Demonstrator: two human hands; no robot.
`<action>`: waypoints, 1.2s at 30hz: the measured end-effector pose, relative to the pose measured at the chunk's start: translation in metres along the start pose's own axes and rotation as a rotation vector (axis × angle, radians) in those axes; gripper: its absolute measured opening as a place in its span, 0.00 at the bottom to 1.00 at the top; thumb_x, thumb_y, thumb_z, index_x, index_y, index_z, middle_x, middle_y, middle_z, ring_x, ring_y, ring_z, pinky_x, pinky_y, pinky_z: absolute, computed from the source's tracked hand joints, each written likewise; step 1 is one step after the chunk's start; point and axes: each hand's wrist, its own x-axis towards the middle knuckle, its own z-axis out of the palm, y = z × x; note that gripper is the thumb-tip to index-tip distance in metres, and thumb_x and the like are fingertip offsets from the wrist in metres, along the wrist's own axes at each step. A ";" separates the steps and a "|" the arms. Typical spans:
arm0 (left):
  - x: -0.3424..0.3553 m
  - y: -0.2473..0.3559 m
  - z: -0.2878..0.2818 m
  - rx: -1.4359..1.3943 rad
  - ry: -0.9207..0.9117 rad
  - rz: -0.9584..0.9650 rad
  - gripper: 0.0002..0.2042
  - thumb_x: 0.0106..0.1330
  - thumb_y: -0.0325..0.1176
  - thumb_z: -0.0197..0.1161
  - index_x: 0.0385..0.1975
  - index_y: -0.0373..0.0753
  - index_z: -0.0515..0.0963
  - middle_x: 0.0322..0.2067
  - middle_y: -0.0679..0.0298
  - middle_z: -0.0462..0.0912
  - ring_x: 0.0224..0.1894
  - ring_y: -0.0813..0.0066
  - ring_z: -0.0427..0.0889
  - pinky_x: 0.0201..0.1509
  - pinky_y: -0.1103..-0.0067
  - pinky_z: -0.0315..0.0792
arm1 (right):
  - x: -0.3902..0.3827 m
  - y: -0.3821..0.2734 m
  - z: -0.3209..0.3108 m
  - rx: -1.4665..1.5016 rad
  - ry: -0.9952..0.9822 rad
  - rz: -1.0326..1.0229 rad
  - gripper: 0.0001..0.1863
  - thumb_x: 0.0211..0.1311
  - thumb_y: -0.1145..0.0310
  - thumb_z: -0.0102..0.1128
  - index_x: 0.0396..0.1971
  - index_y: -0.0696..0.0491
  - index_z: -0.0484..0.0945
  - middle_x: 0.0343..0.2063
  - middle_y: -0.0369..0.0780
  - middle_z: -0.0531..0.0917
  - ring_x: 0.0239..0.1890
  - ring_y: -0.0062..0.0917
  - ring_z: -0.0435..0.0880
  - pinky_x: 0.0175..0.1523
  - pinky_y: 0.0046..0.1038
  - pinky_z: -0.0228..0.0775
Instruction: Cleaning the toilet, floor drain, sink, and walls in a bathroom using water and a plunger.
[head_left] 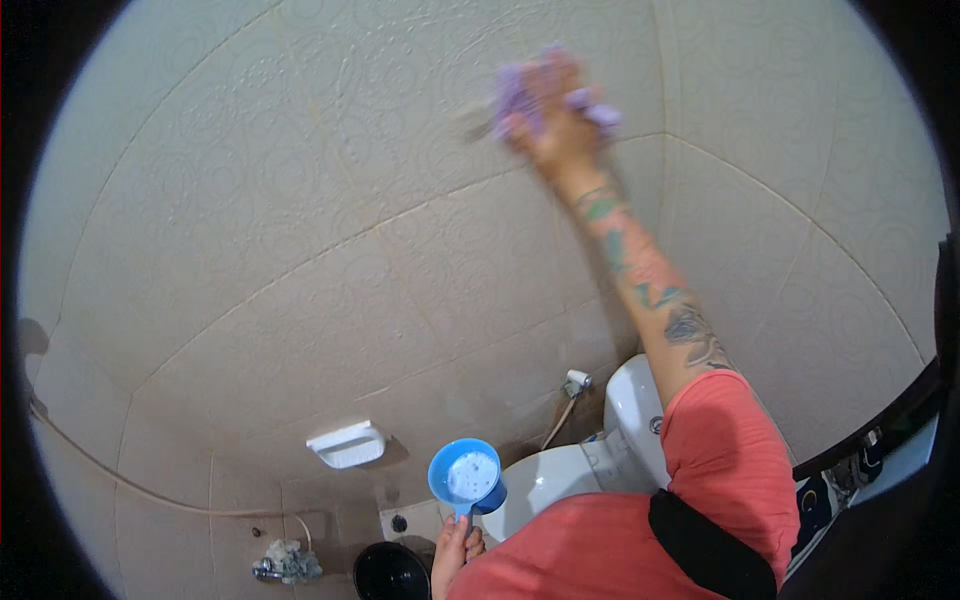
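Observation:
My right hand [562, 132] is stretched up against the tiled wall [330, 160], pressing a purple cloth [515, 98] to it. Bits of the cloth stick out on both sides of the fingers, and the hand is smeared by motion. Low down, my left hand [456, 543] grips the handle of a blue dipper [436, 478]. Whitish, foamy liquid [471, 474] fills part of the dipper, which is held roughly level. Wet streaks and drops shine on the wall left of the cloth.
A white toilet [545, 473] stands below my right arm, with a bidet sprayer [577, 380] on the wall beside it. A white soap dish [346, 445] juts from the wall. Down left are a black bucket [388, 575], a tap with a pale mesh puff [290, 562] and a hose [150, 492].

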 end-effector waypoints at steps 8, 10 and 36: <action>-0.005 -0.010 -0.017 0.003 0.039 -0.018 0.10 0.74 0.42 0.52 0.41 0.44 0.62 0.17 0.72 0.60 0.16 0.84 0.57 0.19 0.85 0.53 | -0.073 0.044 0.026 -0.078 0.337 0.433 0.39 0.65 0.47 0.48 0.71 0.52 0.54 0.72 0.52 0.48 0.72 0.54 0.45 0.73 0.51 0.37; -0.006 -0.008 -0.016 -0.015 0.072 -0.044 0.10 0.73 0.41 0.54 0.41 0.45 0.62 0.17 0.72 0.61 0.15 0.85 0.57 0.18 0.85 0.52 | -0.089 -0.014 0.035 -0.020 0.249 0.352 0.41 0.65 0.48 0.48 0.73 0.50 0.47 0.73 0.51 0.43 0.73 0.57 0.41 0.73 0.54 0.35; -0.021 -0.016 0.005 0.008 0.139 -0.014 0.10 0.73 0.43 0.54 0.36 0.45 0.65 0.19 0.74 0.61 0.17 0.88 0.56 0.21 0.86 0.53 | -0.261 -0.165 0.062 0.221 -0.194 0.297 0.41 0.64 0.50 0.51 0.73 0.43 0.46 0.74 0.49 0.38 0.74 0.54 0.33 0.69 0.65 0.24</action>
